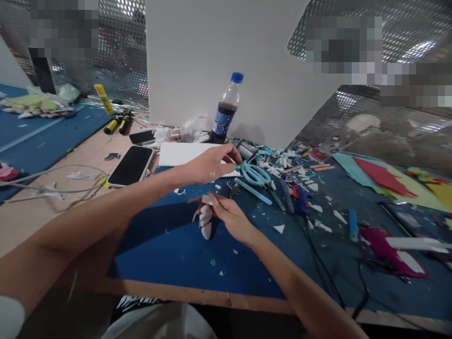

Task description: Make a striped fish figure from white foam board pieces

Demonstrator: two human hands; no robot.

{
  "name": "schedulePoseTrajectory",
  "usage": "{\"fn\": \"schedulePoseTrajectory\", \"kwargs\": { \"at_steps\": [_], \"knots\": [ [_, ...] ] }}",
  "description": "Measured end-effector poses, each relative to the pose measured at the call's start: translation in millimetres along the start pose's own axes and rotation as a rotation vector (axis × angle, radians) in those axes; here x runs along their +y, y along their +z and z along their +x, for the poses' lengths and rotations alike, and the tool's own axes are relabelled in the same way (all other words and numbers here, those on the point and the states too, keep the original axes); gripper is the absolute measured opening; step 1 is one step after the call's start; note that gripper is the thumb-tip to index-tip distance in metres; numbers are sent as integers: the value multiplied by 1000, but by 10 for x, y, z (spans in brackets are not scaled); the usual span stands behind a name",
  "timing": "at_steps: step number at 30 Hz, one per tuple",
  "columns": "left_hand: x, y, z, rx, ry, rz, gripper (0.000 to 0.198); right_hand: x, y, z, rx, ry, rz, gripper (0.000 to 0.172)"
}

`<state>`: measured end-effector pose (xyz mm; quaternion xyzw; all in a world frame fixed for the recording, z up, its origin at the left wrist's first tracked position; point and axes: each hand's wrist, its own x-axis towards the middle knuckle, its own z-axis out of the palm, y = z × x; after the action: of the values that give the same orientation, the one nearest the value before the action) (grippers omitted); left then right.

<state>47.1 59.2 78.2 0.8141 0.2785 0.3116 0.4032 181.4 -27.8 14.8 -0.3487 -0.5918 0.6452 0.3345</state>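
Note:
My left hand reaches forward over the blue mat, and its fingertips close on the handle of the light blue scissors, which lie on the mat. My right hand is nearer to me. It pinches a small white and brown paper piece made of several overlapping petal-like shapes, held just above the mat. A light blue pen or stick lies just past my right hand.
A dark soda bottle with a blue cap stands before a white board. Two phones and cables lie at left. Paper scraps, a blue glue gun and coloured sheets crowd the right. The table edge is close to me.

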Motion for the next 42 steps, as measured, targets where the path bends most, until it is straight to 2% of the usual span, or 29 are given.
{"fn": "schedulePoseTrajectory", "kwargs": {
  "at_steps": [4, 8, 10, 13, 17, 20, 25, 31, 35, 39, 42],
  "knots": [
    [-88, -16, 35, -42, -37, 81, 15, 45, -7, 47, 66, -1, -104, 50],
    [-177, -27, 74, -78, -44, 84, 14, 100, -67, 65, 247, -112, -468, 43],
    [-221, -30, 88, -79, -45, 83, 15, 107, -103, 64, 332, -112, -648, 35],
    [-277, -31, 102, -56, -60, 104, 15, 100, -153, 62, 408, -78, -801, 28],
    [-361, -28, 109, -28, -30, 296, 15, 108, -203, 69, 455, -77, -880, 25],
    [-458, -27, 109, -23, 3, 448, 15, 132, -235, 77, 491, -83, -852, 20],
    [-598, -29, 111, -21, -5, 521, 15, 153, -280, 94, 621, -91, -835, 22],
    [-615, -35, 122, -41, -9, 559, 16, 123, -289, 103, 548, -143, -820, 10],
    [-606, -43, 124, -48, -6, 569, 17, 112, -278, 100, 510, -194, -797, 17],
    [-623, -46, 129, -48, 10, 572, 17, 111, -282, 93, 480, -281, -962, 12],
    [-641, -45, 132, -51, 31, 574, 16, 120, -292, 91, 476, -306, -1072, 18]
  ]
}}
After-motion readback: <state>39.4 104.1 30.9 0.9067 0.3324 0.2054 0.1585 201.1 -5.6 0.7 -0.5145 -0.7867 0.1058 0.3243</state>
